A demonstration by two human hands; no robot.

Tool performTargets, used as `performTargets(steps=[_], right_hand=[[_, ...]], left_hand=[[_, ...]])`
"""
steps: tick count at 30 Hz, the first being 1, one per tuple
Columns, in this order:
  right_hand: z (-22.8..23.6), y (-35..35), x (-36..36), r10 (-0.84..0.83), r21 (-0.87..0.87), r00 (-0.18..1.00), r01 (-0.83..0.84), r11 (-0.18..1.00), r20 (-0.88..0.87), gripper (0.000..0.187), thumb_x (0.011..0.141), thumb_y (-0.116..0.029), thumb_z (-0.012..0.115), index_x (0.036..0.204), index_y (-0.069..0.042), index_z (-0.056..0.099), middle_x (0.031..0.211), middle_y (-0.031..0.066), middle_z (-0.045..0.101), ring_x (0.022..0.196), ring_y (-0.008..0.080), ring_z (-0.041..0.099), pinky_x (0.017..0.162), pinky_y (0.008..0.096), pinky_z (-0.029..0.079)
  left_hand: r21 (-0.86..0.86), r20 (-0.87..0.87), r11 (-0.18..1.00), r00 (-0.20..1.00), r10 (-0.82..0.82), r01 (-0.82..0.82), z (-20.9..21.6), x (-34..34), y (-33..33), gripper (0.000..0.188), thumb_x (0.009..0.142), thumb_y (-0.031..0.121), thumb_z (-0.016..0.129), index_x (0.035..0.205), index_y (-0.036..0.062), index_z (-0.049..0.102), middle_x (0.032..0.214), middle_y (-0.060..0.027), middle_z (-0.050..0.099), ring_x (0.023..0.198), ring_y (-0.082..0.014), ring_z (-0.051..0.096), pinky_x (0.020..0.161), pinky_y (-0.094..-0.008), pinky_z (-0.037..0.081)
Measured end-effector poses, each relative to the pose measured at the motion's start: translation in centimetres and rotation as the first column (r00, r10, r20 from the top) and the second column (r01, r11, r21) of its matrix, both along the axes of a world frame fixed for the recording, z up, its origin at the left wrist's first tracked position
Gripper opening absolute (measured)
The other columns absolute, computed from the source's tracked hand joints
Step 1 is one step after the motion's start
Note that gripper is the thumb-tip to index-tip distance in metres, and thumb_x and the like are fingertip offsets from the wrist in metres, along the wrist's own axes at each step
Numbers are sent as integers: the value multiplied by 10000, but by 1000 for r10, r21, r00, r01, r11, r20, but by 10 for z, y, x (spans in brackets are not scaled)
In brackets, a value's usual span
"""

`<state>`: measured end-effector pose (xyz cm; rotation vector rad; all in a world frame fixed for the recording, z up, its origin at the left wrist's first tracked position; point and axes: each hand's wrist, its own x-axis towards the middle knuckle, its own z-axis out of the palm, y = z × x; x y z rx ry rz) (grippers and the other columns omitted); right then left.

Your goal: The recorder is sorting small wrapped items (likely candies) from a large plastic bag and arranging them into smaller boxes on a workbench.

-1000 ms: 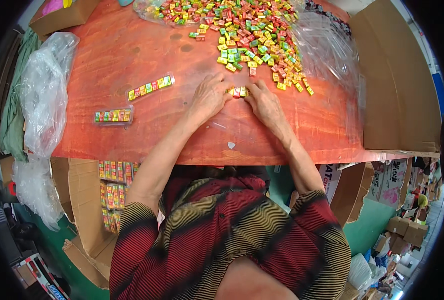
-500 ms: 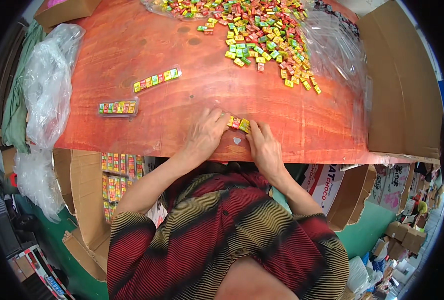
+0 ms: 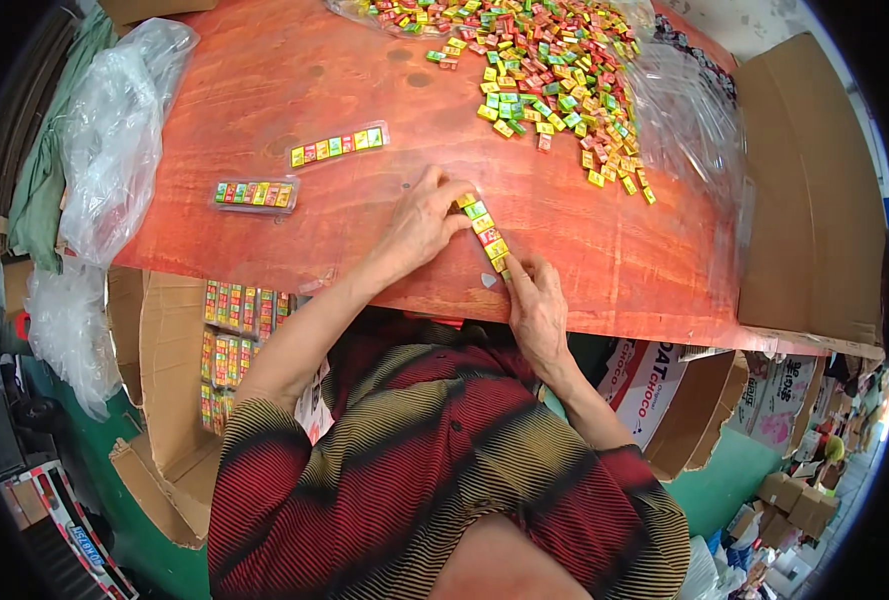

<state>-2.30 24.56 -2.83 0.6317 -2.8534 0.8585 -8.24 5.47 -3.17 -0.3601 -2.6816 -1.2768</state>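
Between my hands is a narrow clear plastic tray (image 3: 488,233) with a single row of small yellow, green and red boxes in it, slanting from far left to near right. My left hand (image 3: 422,220) is closed on its far end, fingertips at the top boxes. At the near end my right hand (image 3: 537,303) grips with thumb and fingers, hiding the last boxes in part. A small pale chip (image 3: 488,281) lies on the table just left of the right fingertips. Further left rest two more filled trays, one farther (image 3: 338,148) and one nearer (image 3: 254,194).
A big heap of small coloured boxes (image 3: 564,75) covers the far side of the reddish table (image 3: 364,235). Clear plastic trays (image 3: 684,100) are piled right of it, beside a cardboard panel (image 3: 809,190). An open carton (image 3: 179,375) below the left edge contains filled trays. Plastic bags (image 3: 114,140) hang at left.
The tray in my hands has turned from a shallow slant to a steep one. My left hand has moved away from me with its far end, uncovering more boxes.
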Motion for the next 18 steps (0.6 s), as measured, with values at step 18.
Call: performTargets(steps=[18], right_hand=[[13,7,-11,-57,7,996,57,998,74,187,753,-97,578,938,-72,581,851,100,546,754,260,566,628,352,447]], left_hand=[[-160,259,981,954,147,-108,8,2,-4,296,696,112,598,969,9,552,895,-153,589,864,-296,558,747,-363,434]])
